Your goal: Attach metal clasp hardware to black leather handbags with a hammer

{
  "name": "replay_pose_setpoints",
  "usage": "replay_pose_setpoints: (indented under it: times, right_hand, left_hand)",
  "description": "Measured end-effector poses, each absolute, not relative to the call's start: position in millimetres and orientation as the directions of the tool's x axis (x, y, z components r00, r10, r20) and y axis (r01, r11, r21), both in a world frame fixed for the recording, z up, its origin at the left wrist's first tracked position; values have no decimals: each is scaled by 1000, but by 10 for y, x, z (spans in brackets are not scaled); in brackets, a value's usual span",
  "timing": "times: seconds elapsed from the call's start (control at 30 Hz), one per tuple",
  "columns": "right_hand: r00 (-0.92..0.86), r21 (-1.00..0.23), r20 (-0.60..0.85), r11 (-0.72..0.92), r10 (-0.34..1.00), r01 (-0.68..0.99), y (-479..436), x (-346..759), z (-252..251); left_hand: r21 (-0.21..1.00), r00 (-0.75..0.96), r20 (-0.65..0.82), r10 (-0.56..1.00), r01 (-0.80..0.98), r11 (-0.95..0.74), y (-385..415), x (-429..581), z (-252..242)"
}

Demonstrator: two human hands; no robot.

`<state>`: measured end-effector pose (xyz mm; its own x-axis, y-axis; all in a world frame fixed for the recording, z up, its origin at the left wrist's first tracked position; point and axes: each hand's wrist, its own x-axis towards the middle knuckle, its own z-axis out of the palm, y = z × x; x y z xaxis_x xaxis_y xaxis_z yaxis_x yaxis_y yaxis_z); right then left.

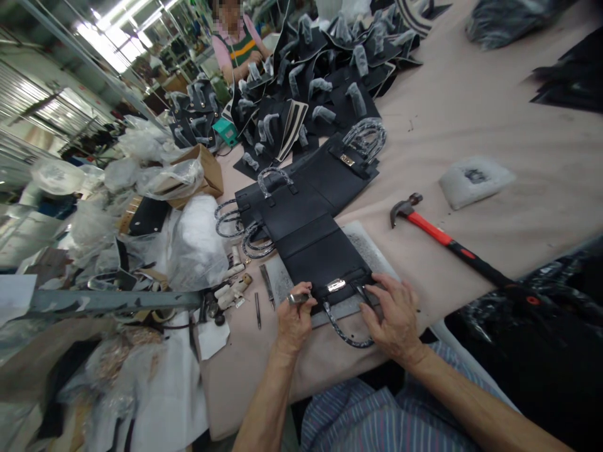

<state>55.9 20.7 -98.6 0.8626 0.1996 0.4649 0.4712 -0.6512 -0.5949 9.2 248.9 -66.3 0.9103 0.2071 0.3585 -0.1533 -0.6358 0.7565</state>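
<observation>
Nearest the camera are the person's bare left forearm [266, 405] and right forearm [475, 405], above a lap in blue-and-white striped cloth [358, 417]. Both arms reach forward over the near edge of a long table covered in pale pink cloth [490, 132]. The left hand [294, 320] is closed, with thumb and fingers pinching a small silver metal fitting [298, 298]. The right hand [393, 314] is spread, its fingertips pressed on the near end of a flat black leather bag panel [313, 254]. The panel lies on a grey work board [365, 242], its long axis running near to far and leaning slightly left at the far end. Its near end sits directly ahead of and between the hands, which are about equally near; the left hand is at its left corner, the right at its right corner. A rectangular silver clasp plate [336, 285] lies between them, and a curved plastic-wrapped handle [346, 329] lies below the near edge. To the left lie two steel hand tools [267, 285]; to the right, a red-handled claw hammer [438, 235]. Farther off, a second black leather panel with a gold clasp [347, 160] lies beyond the first, and a co-worker in a pink shirt and striped apron [234, 47] sits at the far end.
</observation>
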Motion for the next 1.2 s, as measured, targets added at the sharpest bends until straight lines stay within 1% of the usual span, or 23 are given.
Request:
replay_pose_setpoints:
  times: [0.1, 0.2, 0.27, 0.33, 0.43, 0.5, 0.57, 0.63, 0.7, 0.77, 0.9, 1.0, 1.07, 1.13, 1.2]
  right_hand:
    - [859, -601, 464, -635, 216, 484, 180, 552, -942]
    - [847, -617, 442, -586, 294, 526, 51, 618, -832]
    - [832, -605, 458, -576, 314, 550, -118, 752, -744]
    - [822, -546, 504, -640, 265, 541, -358, 964, -671]
    - [824, -421, 545, -799, 155, 429, -795, 1360, -648]
    - [858, -340, 497, -880, 130, 330, -1073, 1603, -712]
    - [900, -287, 415, -919, 136, 272, -1289, 1780, -817]
    - [932, -260, 316, -929, 178, 265, -1418, 1875, -915]
    - [942, -255, 246, -922, 230, 291, -1465, 1907, -972]
    - [945, -304, 216, -903, 244, 303, -1455, 1913, -981]
    - [982, -522, 89, -832, 166, 188, -1393, 1968, -922]
    - [991, -596, 0, -796, 132, 106, -1361, 2051, -869]
    - [992, -654, -61, -755, 111, 45, -1329, 2091, -830]
    - [986, -730, -129, -683, 106, -22, -1273, 2097, -784]
    - [975, -827, -180, -556, 129, -79, -1194, 2067, -727]
  left_hand:
    - [757, 907, 345, 240, -117, -643, 2478, 73, -661]
    - [749, 902, 351, 250, -110, -653, 2477, 54, -668]
    - [742, 903, 352, 247, -108, -662, 2483, 49, -683]
    - [743, 899, 355, 256, -105, -661, 2488, 46, -702]
    - [756, 889, 365, 277, -108, -646, 2493, 38, -724]
    - [760, 885, 372, 279, -118, -639, 2495, 31, -734]
    - [760, 887, 373, 272, -124, -638, 2496, 28, -745]
    - [748, 889, 376, 262, -124, -652, 2493, 30, -753]
    - [724, 886, 389, 252, -125, -679, 2484, 35, -753]
    - [702, 879, 409, 245, -132, -700, 2471, 41, -745]
    - [692, 858, 449, 251, -156, -705, 2445, 47, -727]
    - [699, 848, 460, 262, -163, -697, 2437, 47, -724]
    - [714, 855, 440, 275, -148, -684, 2434, 49, -721]
    - [729, 869, 406, 283, -122, -673, 2429, 56, -713]
    - [738, 881, 380, 282, -105, -667, 2419, 65, -704]
